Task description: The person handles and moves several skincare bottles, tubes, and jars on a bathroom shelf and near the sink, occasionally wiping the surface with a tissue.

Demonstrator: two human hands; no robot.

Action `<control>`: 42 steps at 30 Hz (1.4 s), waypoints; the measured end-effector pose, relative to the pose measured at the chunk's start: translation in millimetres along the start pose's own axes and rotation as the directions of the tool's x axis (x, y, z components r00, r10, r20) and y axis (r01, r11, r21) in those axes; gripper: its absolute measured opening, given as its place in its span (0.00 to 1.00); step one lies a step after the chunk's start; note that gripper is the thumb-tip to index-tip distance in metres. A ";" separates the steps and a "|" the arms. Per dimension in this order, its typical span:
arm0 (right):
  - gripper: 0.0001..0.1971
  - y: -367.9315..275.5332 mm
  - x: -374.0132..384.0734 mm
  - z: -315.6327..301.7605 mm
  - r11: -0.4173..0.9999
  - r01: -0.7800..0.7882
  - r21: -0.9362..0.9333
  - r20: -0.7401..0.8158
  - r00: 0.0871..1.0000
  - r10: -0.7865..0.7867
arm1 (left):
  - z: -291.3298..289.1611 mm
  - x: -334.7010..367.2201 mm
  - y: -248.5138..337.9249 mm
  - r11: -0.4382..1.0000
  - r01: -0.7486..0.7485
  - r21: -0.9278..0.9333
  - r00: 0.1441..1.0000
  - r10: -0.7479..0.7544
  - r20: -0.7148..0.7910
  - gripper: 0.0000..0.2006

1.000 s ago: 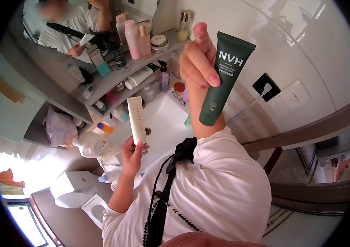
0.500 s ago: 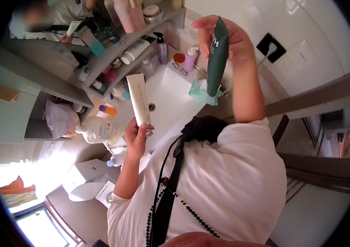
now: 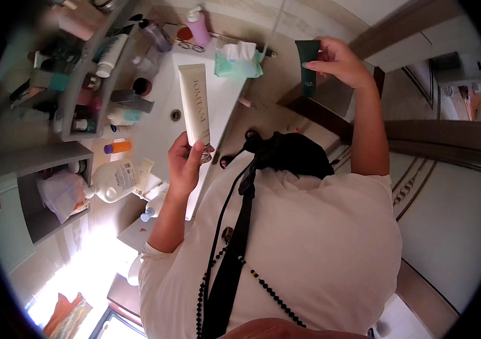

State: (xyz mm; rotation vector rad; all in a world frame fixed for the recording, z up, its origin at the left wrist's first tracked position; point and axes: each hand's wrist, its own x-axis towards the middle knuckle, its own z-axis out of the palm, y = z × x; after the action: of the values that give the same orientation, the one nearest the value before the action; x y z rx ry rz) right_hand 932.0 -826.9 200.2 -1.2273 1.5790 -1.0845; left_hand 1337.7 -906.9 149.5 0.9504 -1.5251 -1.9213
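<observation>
Over the sink [image 3: 166,101], the left hand [image 3: 186,165] is curled closed round a cream tube [image 3: 194,99], its lower end hidden; large tan capitals run lengthwise. Right of the sink, the right hand [image 3: 339,63] pinches a dark green tube [image 3: 308,74], its print too small for me to read.

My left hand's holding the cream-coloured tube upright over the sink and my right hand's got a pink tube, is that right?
Not quite: in the head view, the right hand holds a dark green tube, not a pink one. The left hand does hold the cream-coloured tube as you said.
</observation>
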 end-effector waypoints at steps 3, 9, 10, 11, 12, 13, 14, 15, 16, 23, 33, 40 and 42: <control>0.15 46.0 -27.4 -12.6 0.995 -0.094 -0.039 -0.053 0.994 0.092 | 23.2 0.9 -8.2 1.000 0.019 0.011 0.998 -0.020 0.066 0.20; 0.15 137.3 -77.2 -28.6 0.942 -0.332 -0.050 -0.192 0.929 0.317 | 64.5 7.7 -31.0 0.992 0.095 0.080 0.982 -0.107 0.155 0.19; 0.15 148.6 -86.3 -31.3 0.938 -0.345 -0.038 -0.194 0.923 0.332 | 72.1 9.0 -35.7 0.989 0.115 0.088 0.975 -0.129 0.180 0.18; 0.16 158.6 -94.6 -33.1 0.930 -0.367 0.026 -0.185 0.912 0.365 | 82.8 9.8 -39.0 0.987 0.129 0.095 0.972 -0.145 0.187 0.18; 0.16 168.7 -103.2 -35.7 0.918 -0.385 0.090 -0.175 0.902 0.396 | 94.6 10.6 -40.8 0.986 0.141 0.084 0.973 -0.154 0.172 0.18; 0.16 178.2 -112.8 -40.8 0.913 -0.396 0.103 -0.181 0.895 0.408 | 105.9 10.1 -41.1 0.986 0.152 0.073 0.974 -0.162 0.160 0.17; 0.16 188.1 -121.3 -47.2 0.911 -0.376 0.170 -0.189 0.895 0.404 | 116.5 9.4 -40.5 0.983 0.162 0.080 0.970 -0.174 0.171 0.17; 0.16 197.0 -131.1 -52.7 0.906 -0.351 0.235 -0.199 0.895 0.399 | 126.7 8.3 -39.4 0.979 0.170 0.111 0.964 -0.188 0.185 0.19; 0.16 202.6 -139.0 -57.7 0.904 -0.353 0.242 -0.207 0.891 0.404 | 135.3 7.8 -38.4 0.975 0.172 0.139 0.960 -0.197 0.197 0.21; 0.15 204.7 -193.3 -83.3 0.367 0.268 0.891 -0.326 0.939 0.106 | 183.5 -2.6 -38.8 0.980 0.159 0.116 0.948 -0.184 0.260 0.22; 0.18 242.8 -248.3 -132.4 0.773 0.062 0.631 -0.385 0.890 0.243 | 216.3 -6.2 -45.1 0.972 0.208 0.111 0.932 -0.231 0.278 0.18; 0.25 440.3 -287.9 -82.6 0.635 -0.580 0.511 -0.493 0.407 0.769 | 234.1 7.4 -85.5 0.917 0.352 0.187 0.894 -0.389 0.224 0.17; 0.26 510.6 -306.0 -45.2 0.615 -0.742 0.267 -0.651 0.331 0.683 | 235.3 10.4 -96.9 0.887 0.392 0.244 0.870 -0.443 0.217 0.16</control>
State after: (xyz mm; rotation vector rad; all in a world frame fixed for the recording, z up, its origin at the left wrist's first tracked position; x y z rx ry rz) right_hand 810.9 -446.2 -243.4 0.0635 2.4302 -0.8863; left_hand 1151.7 -746.1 83.1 1.2323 -1.7997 -2.3143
